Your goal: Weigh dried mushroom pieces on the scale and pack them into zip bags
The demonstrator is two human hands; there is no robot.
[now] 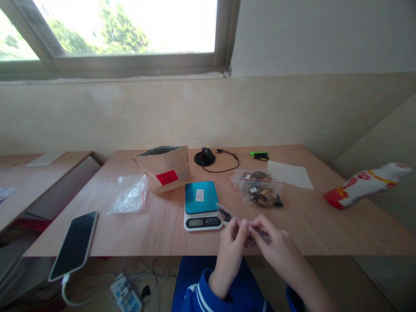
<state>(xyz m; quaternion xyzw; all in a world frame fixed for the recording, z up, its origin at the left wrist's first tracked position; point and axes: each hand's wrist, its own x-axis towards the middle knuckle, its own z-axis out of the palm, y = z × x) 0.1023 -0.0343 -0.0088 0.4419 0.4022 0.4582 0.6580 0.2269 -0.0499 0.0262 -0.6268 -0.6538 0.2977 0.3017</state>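
Note:
Both hands pinch the top edge of a small clear zip bag [224,214] with dark bits inside, at the table's front edge. My left hand [233,238] closes on it with thumb and finger, and my right hand [268,236] pinches the same edge just to the right. The fingers partly hide the bag. Left of it stands a kitchen scale [201,206] with a blue plate, nothing on it but a white label. Beyond my hands lie two filled zip bags, the nearer bag [262,195] holding dried brown slices, the farther bag [256,175] partly behind it.
A brown paper pouch [165,167] stands open behind the scale, beside a pile of clear bags [130,195]. A phone [74,245] overhangs the front left edge. Farther back are a black cable [227,170], screwdrivers [260,155] and paper [290,174]. A bottle [364,186] is at right.

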